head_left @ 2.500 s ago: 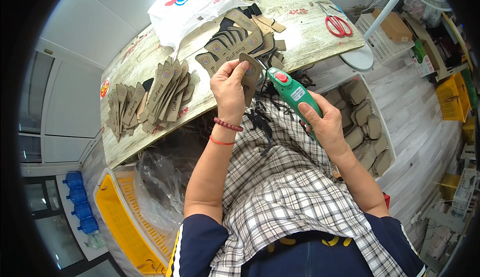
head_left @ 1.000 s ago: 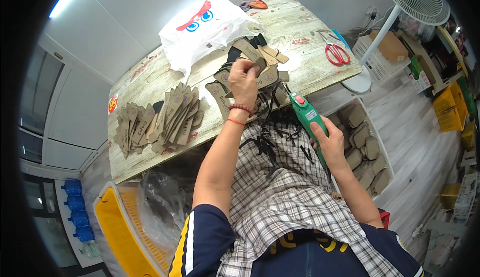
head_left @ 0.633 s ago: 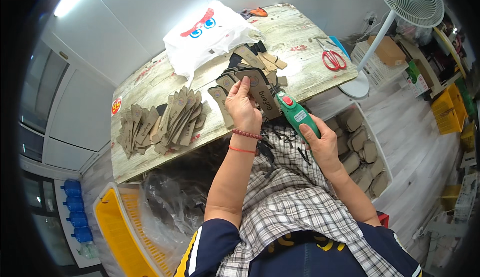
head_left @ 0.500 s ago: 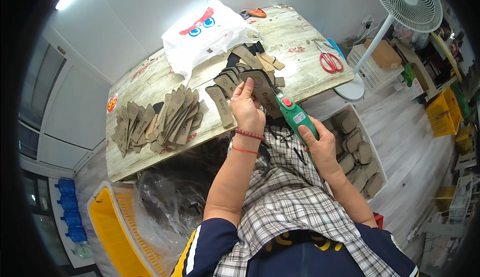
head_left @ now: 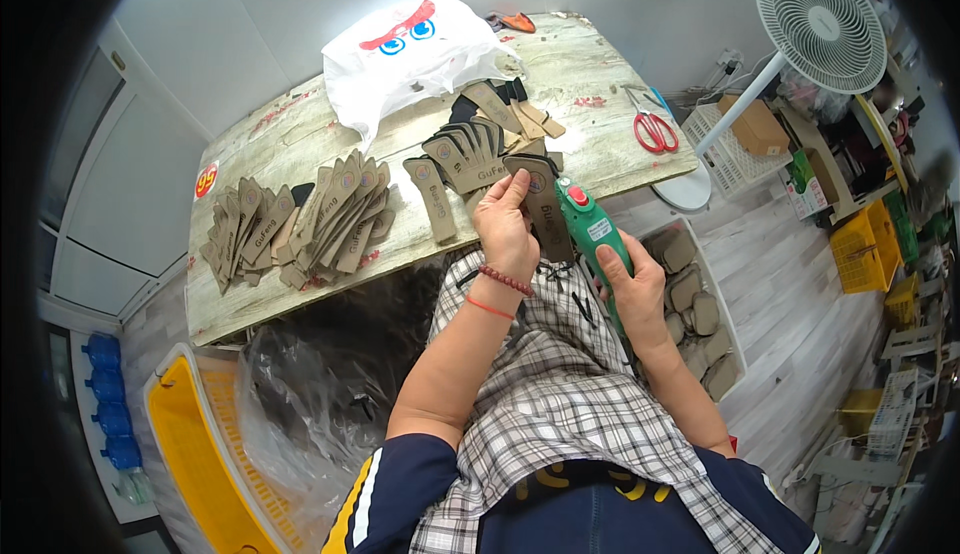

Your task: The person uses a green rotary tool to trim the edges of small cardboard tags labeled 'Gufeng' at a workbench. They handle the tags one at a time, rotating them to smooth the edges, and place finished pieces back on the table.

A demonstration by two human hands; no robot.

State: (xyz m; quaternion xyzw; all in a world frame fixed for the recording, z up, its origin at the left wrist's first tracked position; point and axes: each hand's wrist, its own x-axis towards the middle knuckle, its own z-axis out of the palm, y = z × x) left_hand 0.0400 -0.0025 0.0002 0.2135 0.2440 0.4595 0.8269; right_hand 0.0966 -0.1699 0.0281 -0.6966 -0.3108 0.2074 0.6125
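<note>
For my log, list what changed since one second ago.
The left hand drew back from the tan pile toward the person, holding a tan piece beside the green tool. The right hand kept that tool; red scissors and white bag stayed put.

1. L. forearm: bare, rises fwd. & to the rt.
2. L. wrist: approx. in line w/ forearm.
3. L. hand: raised, in pinch grip; L. thumb extended on near side, other fingers curled, partly hidden.
4. R. forearm: bare, rises fwd. & to the lt.
5. R. hand: lower in view than L., wrapped grip; R. thumb laid on top, remaining fingers mostly hidden.
6. Hands: near ea. other, not touching.
</note>
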